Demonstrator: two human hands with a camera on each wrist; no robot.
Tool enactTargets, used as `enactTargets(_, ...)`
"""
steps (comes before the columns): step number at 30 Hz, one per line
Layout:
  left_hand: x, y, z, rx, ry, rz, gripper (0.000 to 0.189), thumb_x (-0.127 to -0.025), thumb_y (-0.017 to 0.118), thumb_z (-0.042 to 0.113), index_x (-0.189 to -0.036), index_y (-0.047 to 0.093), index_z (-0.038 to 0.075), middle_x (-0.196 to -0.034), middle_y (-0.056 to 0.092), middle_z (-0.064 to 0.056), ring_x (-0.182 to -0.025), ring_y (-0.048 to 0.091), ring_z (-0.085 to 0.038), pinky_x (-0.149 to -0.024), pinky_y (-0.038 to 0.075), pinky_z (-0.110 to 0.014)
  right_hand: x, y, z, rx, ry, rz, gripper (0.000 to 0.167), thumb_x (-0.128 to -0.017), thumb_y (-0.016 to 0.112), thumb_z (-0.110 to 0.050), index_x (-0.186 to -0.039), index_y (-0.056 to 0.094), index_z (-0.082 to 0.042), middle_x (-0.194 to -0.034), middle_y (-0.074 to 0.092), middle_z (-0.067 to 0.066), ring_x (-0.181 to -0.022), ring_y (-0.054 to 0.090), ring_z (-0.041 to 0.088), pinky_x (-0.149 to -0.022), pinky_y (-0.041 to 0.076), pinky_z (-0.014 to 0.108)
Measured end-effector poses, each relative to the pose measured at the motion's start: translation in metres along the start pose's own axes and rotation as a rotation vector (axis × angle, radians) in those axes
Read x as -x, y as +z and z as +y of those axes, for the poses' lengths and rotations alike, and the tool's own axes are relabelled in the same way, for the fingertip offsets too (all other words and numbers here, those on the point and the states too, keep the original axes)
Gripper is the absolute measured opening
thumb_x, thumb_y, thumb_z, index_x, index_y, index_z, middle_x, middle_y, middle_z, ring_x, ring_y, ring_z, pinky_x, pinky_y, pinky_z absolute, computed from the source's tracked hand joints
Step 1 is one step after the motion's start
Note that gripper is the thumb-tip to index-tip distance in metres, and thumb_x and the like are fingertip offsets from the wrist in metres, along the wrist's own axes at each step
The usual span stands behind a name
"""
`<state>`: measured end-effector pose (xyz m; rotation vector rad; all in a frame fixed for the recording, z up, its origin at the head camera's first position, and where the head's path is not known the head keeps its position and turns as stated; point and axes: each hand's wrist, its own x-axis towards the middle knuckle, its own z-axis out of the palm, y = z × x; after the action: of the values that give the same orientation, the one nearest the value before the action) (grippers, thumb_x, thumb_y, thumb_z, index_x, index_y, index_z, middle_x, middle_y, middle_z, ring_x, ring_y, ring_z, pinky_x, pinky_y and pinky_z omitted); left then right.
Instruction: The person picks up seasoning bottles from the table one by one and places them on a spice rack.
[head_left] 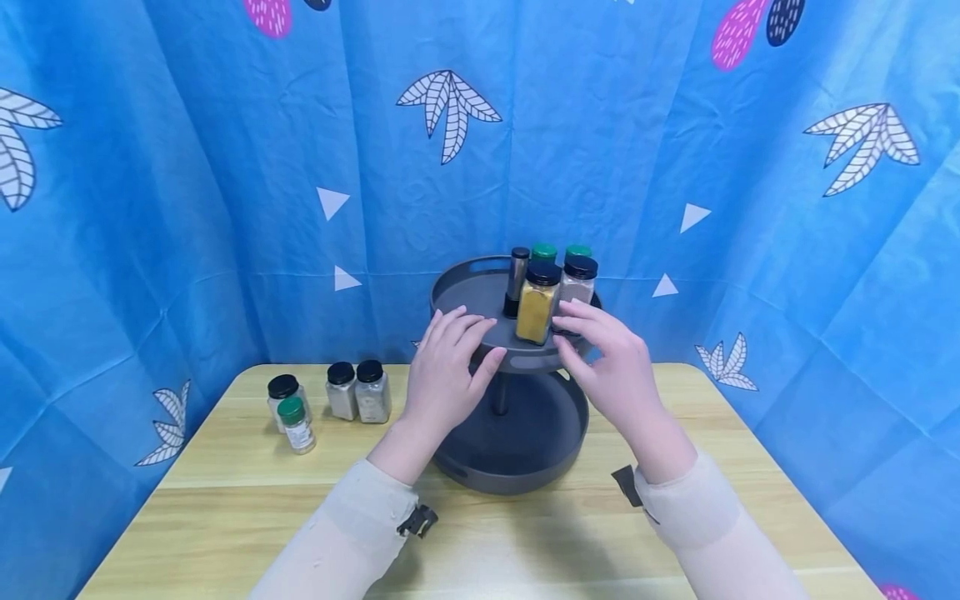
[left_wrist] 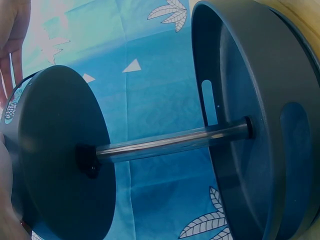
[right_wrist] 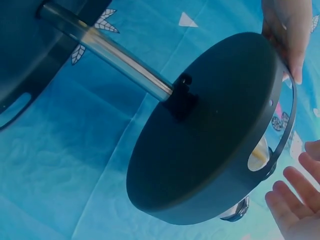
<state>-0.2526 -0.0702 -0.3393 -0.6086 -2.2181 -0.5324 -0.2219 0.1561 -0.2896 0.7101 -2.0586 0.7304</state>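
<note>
A dark grey two-tier round tray stand stands on the table, its upper tray [head_left: 474, 292] joined to the lower tray [head_left: 517, 482] by a metal post [right_wrist: 125, 62]. My left hand [head_left: 450, 367] is at the upper tray's left front rim, fingers loosely extended over it. My right hand [head_left: 611, 358] is by the right front rim, fingers spread and slightly bent, close to a yellow spice jar [head_left: 536, 312] and a black-lidded jar with pale contents [head_left: 577, 287]. In the right wrist view, the right hand [right_wrist: 297, 200] holds nothing. Two green lids [head_left: 543, 252] show behind the front jars.
On the table's left stand two black-lidded jars [head_left: 372, 396] side by side. Farther left, a green-capped bottle [head_left: 298, 429] stands before another black-lidded jar [head_left: 282, 390]. A blue patterned curtain [head_left: 247, 167] surrounds the back and sides of the wooden table [head_left: 247, 517].
</note>
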Motion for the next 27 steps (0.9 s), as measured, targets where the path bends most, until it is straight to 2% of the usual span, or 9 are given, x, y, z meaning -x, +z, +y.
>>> enactTargets(9,0.0,-0.001,0.0,-0.009,-0.002,0.023,0.051,-0.102,0.047,0.054,-0.131,0.066,0.017,-0.131,0.065,-0.005,-0.137,0.046,-0.025,-0.122,0.022,-0.047,0.016,-0.002,-0.003,0.013,-0.006,-0.023,0.03,-0.081,0.082,-0.002,-0.11,0.077,-0.005,-0.124,0.07,0.01,-0.121,0.063,0.026,-0.097,0.055,0.047)
enactTargets(19,0.001,0.0,0.001,-0.002,-0.002,0.002,0.055,-0.103,0.041,0.057,-0.132,0.066,0.016,-0.133,0.064,-0.005,-0.138,0.045,-0.024,-0.123,0.02,-0.044,0.04,-0.002,0.002,0.02,0.005,-0.045,0.03,-0.081,0.082,-0.003,-0.11,0.076,-0.004,-0.124,0.07,0.009,-0.114,0.066,0.028,-0.092,0.057,0.048)
enactTargets(23,0.001,-0.001,0.002,-0.002,-0.007,-0.007,0.056,-0.103,0.041,0.057,-0.133,0.065,0.017,-0.134,0.063,-0.004,-0.139,0.044,-0.024,-0.124,0.019,-0.043,0.05,-0.001,0.004,0.028,-0.01,-0.06,0.027,-0.082,0.08,-0.003,-0.109,0.077,-0.005,-0.123,0.07,0.008,-0.111,0.067,0.028,-0.089,0.058,0.048)
enactTargets(27,0.001,-0.001,0.002,0.004,0.003,0.013,0.056,-0.103,0.04,0.057,-0.132,0.066,0.016,-0.133,0.064,-0.005,-0.138,0.045,-0.025,-0.123,0.021,-0.045,0.059,-0.001,0.004,0.034,-0.043,-0.064,0.028,-0.081,0.08,-0.002,-0.108,0.077,-0.006,-0.122,0.071,0.008,-0.109,0.068,0.027,-0.088,0.058,0.048)
